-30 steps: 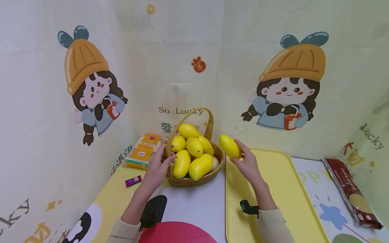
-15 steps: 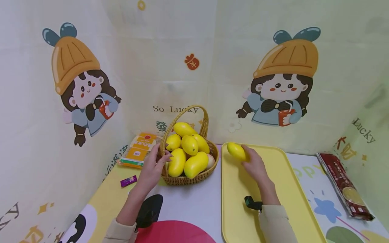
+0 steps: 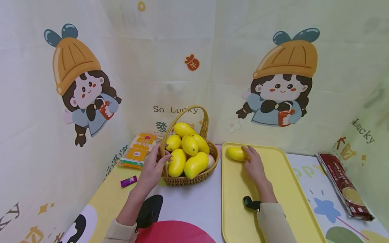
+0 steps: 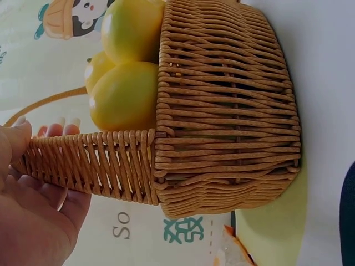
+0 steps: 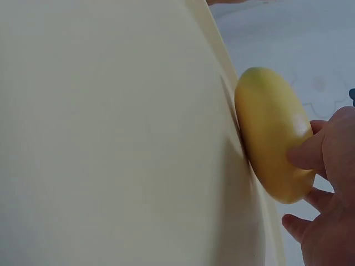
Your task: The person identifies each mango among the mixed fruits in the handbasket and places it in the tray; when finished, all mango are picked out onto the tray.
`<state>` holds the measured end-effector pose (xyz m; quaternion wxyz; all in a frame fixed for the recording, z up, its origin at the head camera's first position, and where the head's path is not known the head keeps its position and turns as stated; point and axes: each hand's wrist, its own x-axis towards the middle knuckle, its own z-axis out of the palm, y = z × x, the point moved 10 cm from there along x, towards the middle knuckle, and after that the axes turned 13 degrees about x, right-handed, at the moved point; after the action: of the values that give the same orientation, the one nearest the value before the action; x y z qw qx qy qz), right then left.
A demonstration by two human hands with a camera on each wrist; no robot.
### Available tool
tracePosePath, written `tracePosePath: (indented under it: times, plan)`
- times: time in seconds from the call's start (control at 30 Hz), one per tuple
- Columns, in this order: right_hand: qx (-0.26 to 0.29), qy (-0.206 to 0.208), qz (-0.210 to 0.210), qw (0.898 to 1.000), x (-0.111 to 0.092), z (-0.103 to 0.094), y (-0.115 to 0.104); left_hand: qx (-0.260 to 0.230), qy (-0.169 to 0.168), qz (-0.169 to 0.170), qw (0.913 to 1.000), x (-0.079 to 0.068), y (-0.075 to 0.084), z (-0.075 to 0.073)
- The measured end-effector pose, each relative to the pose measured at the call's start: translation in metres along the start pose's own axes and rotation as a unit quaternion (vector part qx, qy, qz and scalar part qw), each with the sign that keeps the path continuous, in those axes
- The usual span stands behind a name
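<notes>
Mango (image 3: 234, 154) pinched by right hand (image 3: 254, 164) at far-left corner of tray (image 3: 282, 175); basket handle (image 4: 89, 166), left of tray, gripped by left hand (image 3: 153, 166). Mango could be rolled away if released unevenly: rounded sides.

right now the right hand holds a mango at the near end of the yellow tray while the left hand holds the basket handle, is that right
Not quite: the mango is at the far end of the yellow tray, as the head view shows. The rest stands: the right hand holds it, while the left hand holds the basket handle.
</notes>
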<state>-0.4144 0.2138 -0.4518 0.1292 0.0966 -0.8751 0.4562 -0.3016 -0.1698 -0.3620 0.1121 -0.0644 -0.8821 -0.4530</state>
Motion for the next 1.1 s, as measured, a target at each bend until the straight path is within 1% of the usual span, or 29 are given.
tracePosePath:
  times: [0.13,0.27,0.37,0.47,0.53,0.6,0.73,0.83,0.9,1.1]
  plan:
    - [0.011,-0.004,0.008,1.000,0.002,0.002,-0.001,0.004,0.007,0.011,0.9999,-0.001,-0.002,-0.001]
    - [0.005,-0.011,0.014,1.000,0.004,0.004,-0.002,0.002,0.014,0.022,0.9997,-0.001,-0.003,-0.002]
    - [0.004,-0.010,0.016,1.000,0.005,0.004,-0.004,0.006,0.013,0.025,0.9996,-0.004,0.010,-0.006]
    - [0.005,-0.008,0.015,1.000,0.003,0.003,-0.012,0.014,0.010,0.019,0.9997,-0.009,0.023,-0.009]
    - [0.006,-0.008,0.012,1.000,0.001,0.003,-0.018,0.015,0.009,0.019,0.9996,-0.010,0.027,-0.010]
    - [0.010,-0.008,0.008,1.000,-0.001,0.002,-0.025,0.016,0.008,0.015,0.9997,-0.009,0.024,-0.008]
    - [0.031,-0.016,0.001,0.999,-0.005,0.005,-0.038,0.013,0.009,0.013,0.9998,-0.003,0.008,-0.003]
    - [0.048,-0.028,-0.004,0.998,-0.006,0.010,-0.046,0.013,0.011,0.015,0.9997,0.000,-0.003,0.000]
    - [0.054,-0.038,-0.008,0.998,-0.006,0.015,-0.051,0.012,0.014,0.022,0.9996,0.001,-0.005,0.000]
    - [0.074,-0.071,-0.022,0.994,-0.012,0.030,-0.074,0.005,0.023,0.040,0.9989,0.001,-0.004,0.000]
